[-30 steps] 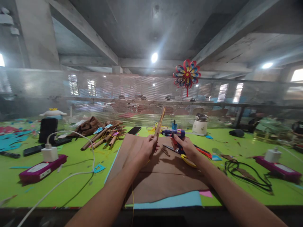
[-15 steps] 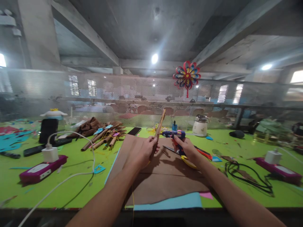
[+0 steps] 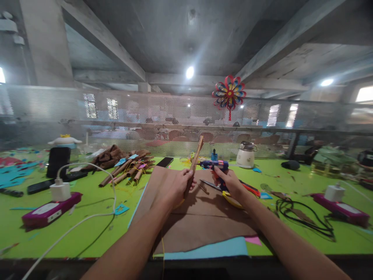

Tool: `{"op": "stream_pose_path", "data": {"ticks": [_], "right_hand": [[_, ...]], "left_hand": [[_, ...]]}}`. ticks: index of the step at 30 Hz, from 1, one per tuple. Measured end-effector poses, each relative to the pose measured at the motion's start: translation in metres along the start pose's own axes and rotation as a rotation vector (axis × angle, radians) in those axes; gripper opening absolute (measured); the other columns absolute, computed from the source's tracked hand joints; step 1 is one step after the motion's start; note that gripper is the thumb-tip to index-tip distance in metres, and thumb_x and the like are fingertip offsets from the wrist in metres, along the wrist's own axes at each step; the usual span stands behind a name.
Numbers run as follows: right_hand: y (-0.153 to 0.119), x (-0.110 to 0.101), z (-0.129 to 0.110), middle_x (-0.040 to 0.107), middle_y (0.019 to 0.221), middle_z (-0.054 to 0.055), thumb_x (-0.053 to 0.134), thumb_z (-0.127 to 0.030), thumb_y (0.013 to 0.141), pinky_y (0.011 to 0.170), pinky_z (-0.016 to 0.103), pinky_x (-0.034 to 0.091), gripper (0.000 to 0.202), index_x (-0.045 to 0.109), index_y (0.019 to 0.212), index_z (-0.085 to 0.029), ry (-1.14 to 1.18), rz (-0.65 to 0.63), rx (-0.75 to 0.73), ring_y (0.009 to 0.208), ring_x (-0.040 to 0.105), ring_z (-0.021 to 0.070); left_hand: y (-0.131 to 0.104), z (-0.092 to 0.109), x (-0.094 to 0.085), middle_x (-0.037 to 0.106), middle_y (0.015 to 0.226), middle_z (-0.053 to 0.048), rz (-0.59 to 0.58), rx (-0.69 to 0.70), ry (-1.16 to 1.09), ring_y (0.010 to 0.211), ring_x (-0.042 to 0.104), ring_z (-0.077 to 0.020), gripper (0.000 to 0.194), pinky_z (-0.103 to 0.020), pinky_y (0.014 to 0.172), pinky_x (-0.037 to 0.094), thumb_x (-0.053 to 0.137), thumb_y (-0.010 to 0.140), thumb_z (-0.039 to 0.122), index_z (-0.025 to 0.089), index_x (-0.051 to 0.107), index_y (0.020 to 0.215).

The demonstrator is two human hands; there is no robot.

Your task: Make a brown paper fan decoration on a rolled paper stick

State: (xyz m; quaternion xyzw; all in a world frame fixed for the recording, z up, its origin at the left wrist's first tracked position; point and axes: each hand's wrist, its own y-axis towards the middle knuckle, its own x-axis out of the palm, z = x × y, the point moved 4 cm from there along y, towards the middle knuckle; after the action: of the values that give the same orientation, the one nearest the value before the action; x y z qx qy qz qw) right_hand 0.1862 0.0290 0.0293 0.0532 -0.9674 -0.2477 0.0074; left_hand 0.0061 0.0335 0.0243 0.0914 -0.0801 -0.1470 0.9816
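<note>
My left hand (image 3: pixel 183 186) is closed round a brown paper roll (image 3: pixel 199 149), which stands up at a slant with its top leaning right. My right hand (image 3: pixel 229 182) grips a dark blue hot glue gun (image 3: pixel 216 165) by its handle. The gun points left, its nozzle at or very near the paper roll; whether they touch I cannot tell. Below both hands lies a large brown paper sheet (image 3: pixel 204 231), with scissors (image 3: pixel 231 200) with yellow handles resting on it under my right hand. A thin yellow string (image 3: pixel 163 245) hangs below my left forearm.
Several brown paper rolls (image 3: pixel 135 169) with yellow strings lie at the left, near a black phone (image 3: pixel 164 162). Purple power strips (image 3: pixel 52 210) sit at both sides, a white cable crossing the left. At the right are a cream jug (image 3: pixel 245 155), a red-handled tool (image 3: pixel 250 188) and a coiled black cable (image 3: pixel 304 217).
Both hands keep their grips, with the glue gun still beside the paper roll. The whole view has shifted very slightly; nothing else visibly differs.
</note>
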Motion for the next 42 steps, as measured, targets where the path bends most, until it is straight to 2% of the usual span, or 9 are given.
{"op": "stream_pose_path", "data": {"ticks": [5,10,16,26,35,42], "right_hand": [[-0.001,0.002,-0.001,0.048,0.054,-0.001,0.063,-0.061,0.076,0.051,0.027,0.036,0.046,0.056,0.070,-0.016,0.014,0.006,0.028,0.048,0.043,0.0115],[-0.002,0.002,0.001,0.047,0.054,-0.002,0.064,-0.063,0.073,0.048,0.026,0.034,0.048,0.055,0.069,-0.016,0.007,0.002,0.068,0.047,0.042,0.0108],[0.001,-0.002,0.006,0.048,0.051,-0.001,0.061,-0.062,0.076,0.049,0.026,0.036,0.047,0.056,0.068,-0.016,-0.018,-0.015,0.048,0.047,0.043,0.0117],[-0.001,0.001,-0.003,0.048,0.052,-0.001,0.064,-0.062,0.073,0.048,0.026,0.035,0.047,0.056,0.066,-0.016,-0.015,0.027,0.052,0.047,0.042,0.0112],[0.000,-0.001,0.002,0.048,0.051,-0.001,0.062,-0.062,0.075,0.049,0.026,0.034,0.048,0.054,0.064,-0.016,-0.036,-0.002,0.053,0.047,0.043,0.0106],[0.001,-0.002,0.003,0.047,0.052,-0.002,0.066,-0.063,0.071,0.049,0.026,0.036,0.048,0.056,0.067,-0.015,0.017,0.028,0.041,0.046,0.043,0.0108]], "left_hand": [[0.000,-0.001,0.002,0.056,0.064,0.001,-0.020,-0.018,-0.008,0.053,0.051,-0.0099,0.021,-0.020,0.050,0.037,0.055,0.086,0.041,0.020,0.050,0.085],[0.004,-0.004,0.000,0.056,0.063,0.002,-0.013,-0.023,-0.016,0.051,0.050,-0.0089,0.020,-0.019,0.049,0.037,0.056,0.085,0.038,0.019,0.049,0.088],[0.002,-0.002,-0.001,0.056,0.064,0.001,-0.038,-0.017,-0.003,0.053,0.051,-0.0101,0.024,-0.020,0.049,0.037,0.055,0.085,0.043,0.020,0.052,0.086],[0.004,-0.004,0.000,0.056,0.062,0.001,-0.037,-0.044,-0.029,0.052,0.049,-0.0097,0.014,-0.019,0.048,0.035,0.054,0.086,0.033,0.019,0.052,0.086],[0.005,-0.004,-0.001,0.055,0.064,0.001,-0.023,-0.040,-0.009,0.053,0.051,-0.0101,0.016,-0.020,0.050,0.036,0.054,0.085,0.035,0.019,0.051,0.087],[0.006,-0.004,-0.001,0.055,0.063,0.002,-0.028,-0.053,-0.037,0.050,0.048,-0.0092,0.013,-0.020,0.050,0.036,0.053,0.085,0.032,0.020,0.053,0.088]]}}
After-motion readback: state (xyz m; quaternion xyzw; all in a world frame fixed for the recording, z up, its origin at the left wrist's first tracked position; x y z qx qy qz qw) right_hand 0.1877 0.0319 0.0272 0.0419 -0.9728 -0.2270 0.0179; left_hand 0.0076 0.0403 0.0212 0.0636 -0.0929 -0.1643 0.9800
